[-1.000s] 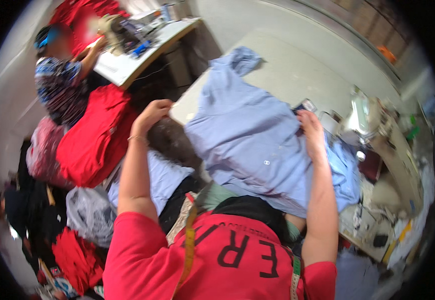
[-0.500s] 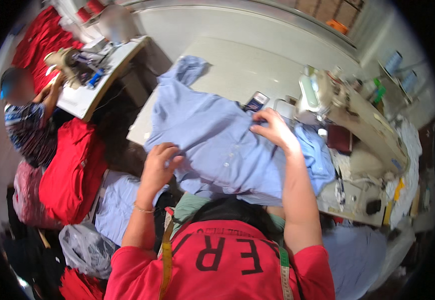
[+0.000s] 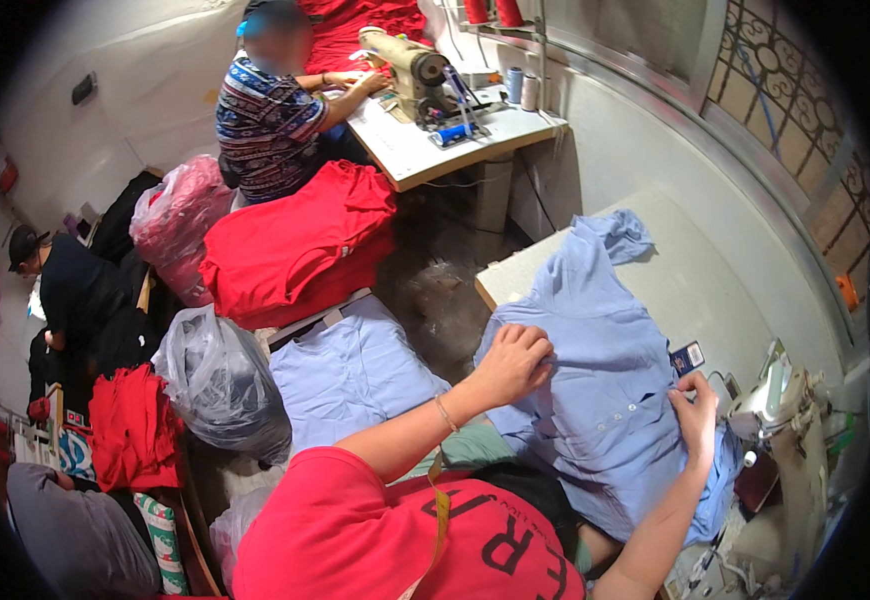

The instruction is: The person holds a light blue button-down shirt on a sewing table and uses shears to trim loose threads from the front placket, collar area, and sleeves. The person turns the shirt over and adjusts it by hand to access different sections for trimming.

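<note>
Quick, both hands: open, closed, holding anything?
Left hand: curled at the left side of the light-blue shirt; grip can't be told.
Right hand: partly curled at its right edge; grip can't be told.

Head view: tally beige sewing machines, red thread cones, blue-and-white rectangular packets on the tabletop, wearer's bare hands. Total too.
Beige sewing machines: 2, far machine and near machine
Red thread cones: 2, left cone and right cone
Blue-and-white rectangular packet: 1
Bare hands: 2, left hand and right hand
Total: 7
</note>
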Action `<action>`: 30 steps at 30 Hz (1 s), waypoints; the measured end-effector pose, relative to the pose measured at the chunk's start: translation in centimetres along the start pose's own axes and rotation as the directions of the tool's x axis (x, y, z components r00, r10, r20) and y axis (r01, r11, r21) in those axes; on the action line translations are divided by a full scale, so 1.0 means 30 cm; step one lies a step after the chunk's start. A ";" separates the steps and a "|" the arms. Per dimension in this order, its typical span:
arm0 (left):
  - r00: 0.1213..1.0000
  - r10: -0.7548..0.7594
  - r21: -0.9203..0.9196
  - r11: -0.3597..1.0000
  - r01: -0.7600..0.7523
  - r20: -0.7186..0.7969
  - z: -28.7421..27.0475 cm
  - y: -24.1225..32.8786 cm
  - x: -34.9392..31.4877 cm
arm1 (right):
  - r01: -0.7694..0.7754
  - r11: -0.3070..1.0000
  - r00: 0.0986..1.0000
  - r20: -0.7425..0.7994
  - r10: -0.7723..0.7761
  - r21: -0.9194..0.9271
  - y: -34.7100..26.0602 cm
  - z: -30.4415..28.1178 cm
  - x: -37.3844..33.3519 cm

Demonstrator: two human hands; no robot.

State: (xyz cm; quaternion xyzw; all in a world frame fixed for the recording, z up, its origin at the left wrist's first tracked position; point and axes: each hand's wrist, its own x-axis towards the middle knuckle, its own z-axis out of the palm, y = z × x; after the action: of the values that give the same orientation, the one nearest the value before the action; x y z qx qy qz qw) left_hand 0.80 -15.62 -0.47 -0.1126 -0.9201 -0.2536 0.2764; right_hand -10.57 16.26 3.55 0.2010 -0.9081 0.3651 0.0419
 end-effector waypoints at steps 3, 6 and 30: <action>1.000 -0.013 0.034 0.999 0.013 -0.001 -0.009 0.003 0.009 | -0.064 0.982 0.998 0.031 0.059 0.175 0.045 0.020 0.011; 1.000 -0.017 0.026 1.000 0.017 -0.020 0.014 -0.015 -0.003 | -0.165 0.943 0.980 0.152 0.125 0.289 0.006 0.041 0.036; 0.999 -0.033 0.028 0.999 0.034 -0.021 0.017 0.007 -0.007 | -0.235 0.825 0.971 0.164 0.174 0.514 0.088 0.083 0.075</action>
State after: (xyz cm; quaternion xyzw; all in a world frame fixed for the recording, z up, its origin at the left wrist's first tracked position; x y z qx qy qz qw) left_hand 0.82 -15.18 -0.88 -0.0907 -0.9225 -0.2465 0.2830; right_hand -13.51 15.55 0.53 0.1258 -0.7890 0.5921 -0.1046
